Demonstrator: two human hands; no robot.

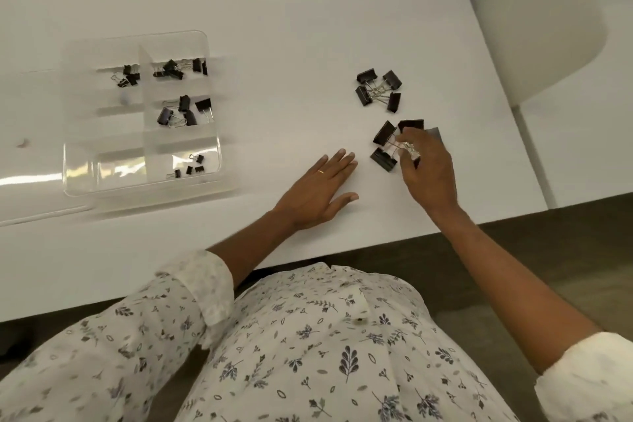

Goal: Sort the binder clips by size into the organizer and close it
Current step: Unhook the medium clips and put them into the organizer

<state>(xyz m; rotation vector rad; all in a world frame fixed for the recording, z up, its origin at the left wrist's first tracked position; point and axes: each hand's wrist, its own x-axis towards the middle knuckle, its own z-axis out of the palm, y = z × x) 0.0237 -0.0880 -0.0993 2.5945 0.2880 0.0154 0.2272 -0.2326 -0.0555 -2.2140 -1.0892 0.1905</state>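
Resting left hand [318, 192]: flat on the table [274, 44], fingers straight, holding nothing.
Pinching right hand [428, 171]: fingers curled round wire handles.
Clustered large clips [385, 134]: under that hand; best gather handles firmly, lift straight.
Open organizer [82, 168]: far left; choose an unused compartment.

White table [308, 27] over dark wood floor [513, 243].

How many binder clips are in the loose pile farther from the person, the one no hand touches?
4 binder clips, handles meeting in the middle: far-left, far-right, near-left, near-right. None appears hidden.
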